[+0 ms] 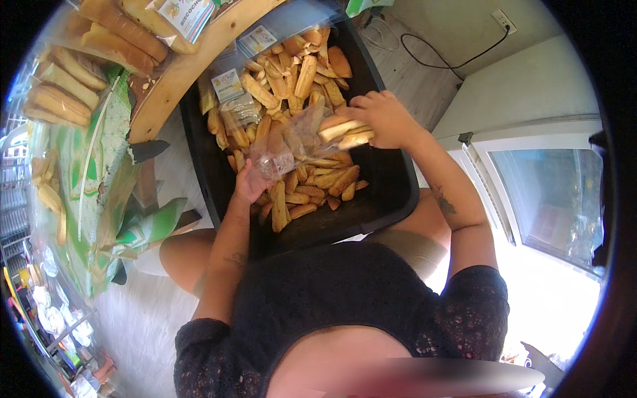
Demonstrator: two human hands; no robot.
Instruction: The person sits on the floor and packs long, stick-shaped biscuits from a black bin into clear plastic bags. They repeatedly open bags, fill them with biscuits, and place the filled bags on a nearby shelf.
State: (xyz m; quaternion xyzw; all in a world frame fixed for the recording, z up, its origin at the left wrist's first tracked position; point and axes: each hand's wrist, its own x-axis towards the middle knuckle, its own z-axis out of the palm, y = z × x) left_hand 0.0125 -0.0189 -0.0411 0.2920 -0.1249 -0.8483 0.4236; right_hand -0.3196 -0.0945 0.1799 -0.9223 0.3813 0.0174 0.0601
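left hand grips clear bag, mouth toward the right | right hand, fingers closed on biscuit sticks, long axis left-right, tips at bag mouth | black tub on lap, loose biscuits inside, near-right corner bare | packed bags on worktop, far left

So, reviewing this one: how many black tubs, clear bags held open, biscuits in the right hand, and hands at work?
Black tub: 1
Clear bag, held open by the left hand: 1
Biscuits in the right hand: 2 visible
Hands at work: 2
Total: 6
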